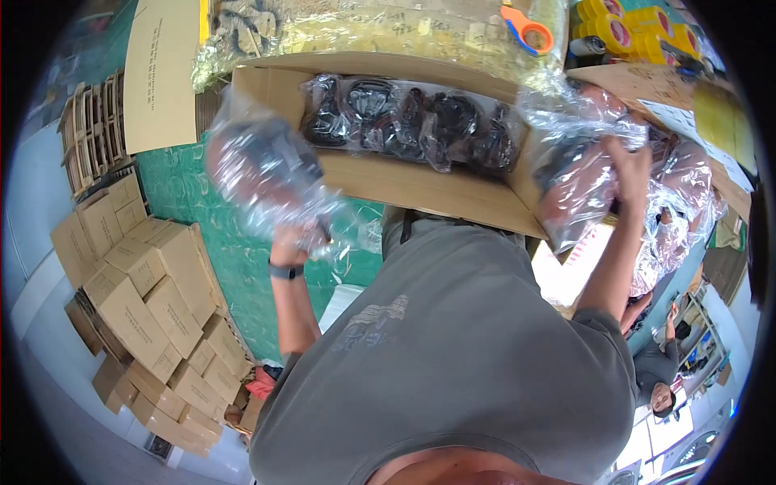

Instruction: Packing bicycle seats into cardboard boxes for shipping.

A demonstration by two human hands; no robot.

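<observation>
My left hand (289, 242) is raised and closed on a clear plastic bag (263, 166) holding dark items, just left of an open cardboard box (404, 186). My right hand (629, 166) grips another clear bag (578, 174) with dark and reddish contents at the box's right end. Inside the box lie several bagged black items (404, 121) along its far side.
Stacks of small cardboard cartons (145, 299) stand at the lower left on a green floor (234, 259). Yellow tape rolls (638, 28) and orange-handled scissors (525, 28) lie beyond the box. More bagged items (683, 202) pile at the right. Another person (659, 380) is at the lower right.
</observation>
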